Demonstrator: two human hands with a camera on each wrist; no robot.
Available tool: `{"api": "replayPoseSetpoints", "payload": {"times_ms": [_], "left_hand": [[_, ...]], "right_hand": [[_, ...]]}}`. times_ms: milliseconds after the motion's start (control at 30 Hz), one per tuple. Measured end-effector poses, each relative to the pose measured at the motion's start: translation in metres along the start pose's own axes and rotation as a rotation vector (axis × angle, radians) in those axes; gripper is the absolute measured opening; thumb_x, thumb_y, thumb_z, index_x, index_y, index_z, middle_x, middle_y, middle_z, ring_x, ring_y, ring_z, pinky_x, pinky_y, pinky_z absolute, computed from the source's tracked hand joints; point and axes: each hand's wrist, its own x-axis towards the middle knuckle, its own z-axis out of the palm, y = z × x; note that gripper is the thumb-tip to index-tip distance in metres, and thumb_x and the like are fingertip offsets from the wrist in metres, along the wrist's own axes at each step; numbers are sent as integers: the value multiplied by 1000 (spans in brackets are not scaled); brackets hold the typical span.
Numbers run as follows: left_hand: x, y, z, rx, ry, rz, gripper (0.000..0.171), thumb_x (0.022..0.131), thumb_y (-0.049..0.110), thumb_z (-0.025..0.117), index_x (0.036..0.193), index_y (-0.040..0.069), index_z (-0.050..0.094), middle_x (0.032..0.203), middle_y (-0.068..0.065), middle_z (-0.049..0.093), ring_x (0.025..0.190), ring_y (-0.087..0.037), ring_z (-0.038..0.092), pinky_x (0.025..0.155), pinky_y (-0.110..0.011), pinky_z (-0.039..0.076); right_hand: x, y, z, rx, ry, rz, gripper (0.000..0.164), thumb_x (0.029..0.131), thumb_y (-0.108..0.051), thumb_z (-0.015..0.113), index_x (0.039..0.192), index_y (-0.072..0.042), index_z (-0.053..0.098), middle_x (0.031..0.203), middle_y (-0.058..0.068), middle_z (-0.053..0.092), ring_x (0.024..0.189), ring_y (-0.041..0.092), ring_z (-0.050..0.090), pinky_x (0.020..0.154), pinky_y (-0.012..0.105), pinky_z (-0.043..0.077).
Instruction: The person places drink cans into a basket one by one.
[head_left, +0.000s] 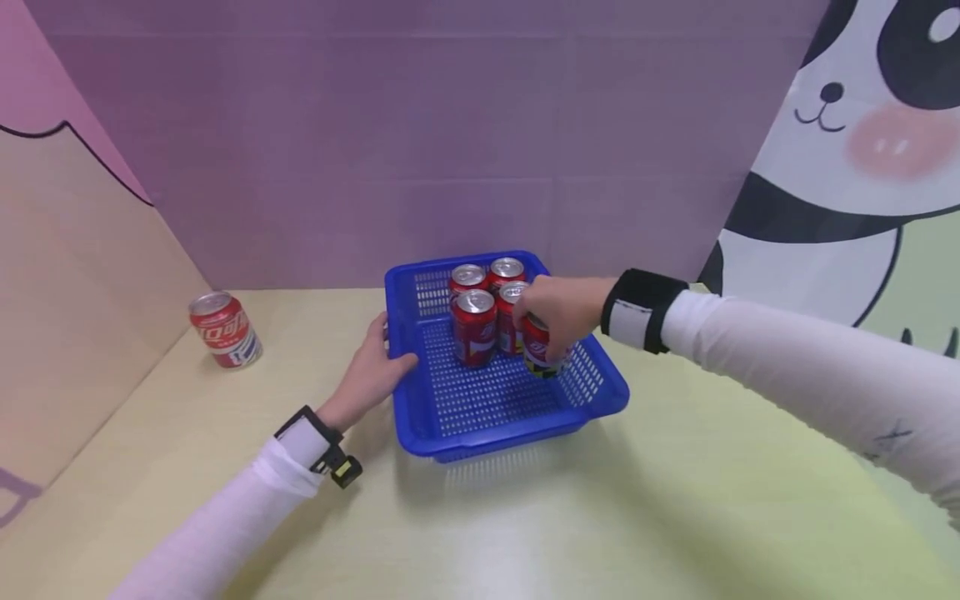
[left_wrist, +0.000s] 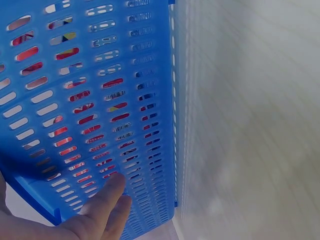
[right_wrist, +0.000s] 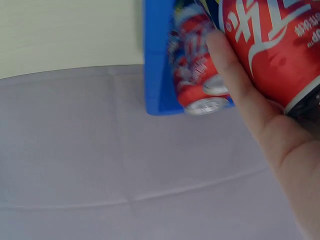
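My left hand (head_left: 371,364) holds the left rim of a blue plastic basket (head_left: 517,432), thumb over the edge. In the left wrist view, the fingers (left_wrist: 104,200) of that hand lie against the slotted outer wall. With my right hand (head_left: 566,308) I grip a red soda can (head_left: 535,340) from above, inside the basket at its right side. The right wrist view shows the thumb along this can's side; the top is covered by the hand in the head view. Several more red soda cans (head_left: 474,329) stand upright together beside it, toward the back of the basket.
One other red soda can (head_left: 227,331) stands on the pale yellow table (head_left: 480,533), left of the basket. A purple wall panel (head_left: 337,167) rises behind the table. Printed panels flank it, with a panda (head_left: 832,187) at the right.
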Motion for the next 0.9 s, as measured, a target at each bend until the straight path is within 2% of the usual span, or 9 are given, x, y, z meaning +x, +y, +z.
{"api": "replayPoseSetpoints", "payload": {"times_ms": [200,400,600,700,900], "left_hand": [[2,3,2,18,5,5,81,92,11,57,155,0,6,152,-30,27,131,-45,40,101,-56,41],[3,3,2,19,-8,-10,82,93,11,57,156,0,5,153,-30,26,132,-46,39,102,-56,40],[4,0,1,26,-16,-23,81,94,13,55,156,1,4,153,-29,25,132,-46,39,101,-56,41],[4,0,1,17,-16,-21,81,94,12,56,156,1,4,153,-29,25,132,-45,39,101,-56,41],[5,-2,1,14,-15,-34,82,94,12,55,156,2,3,154,-29,24,133,-45,38,102,-56,40]], "right_hand": [[5,3,13,1,-15,4,59,74,-17,88,127,-9,63,118,7,63,110,26,58,88,46,54],[12,3,26,-13,6,-20,57,73,-14,88,125,-9,64,118,7,65,110,27,59,91,48,52],[20,2,40,-167,45,-2,56,72,-19,89,124,-12,66,116,7,64,108,26,58,88,49,52],[24,2,45,-253,86,-3,52,70,-20,89,118,-14,69,112,7,64,103,25,58,84,48,54],[29,-6,47,-387,160,11,46,70,-24,89,111,-15,71,106,9,67,96,27,62,78,48,56]]}}
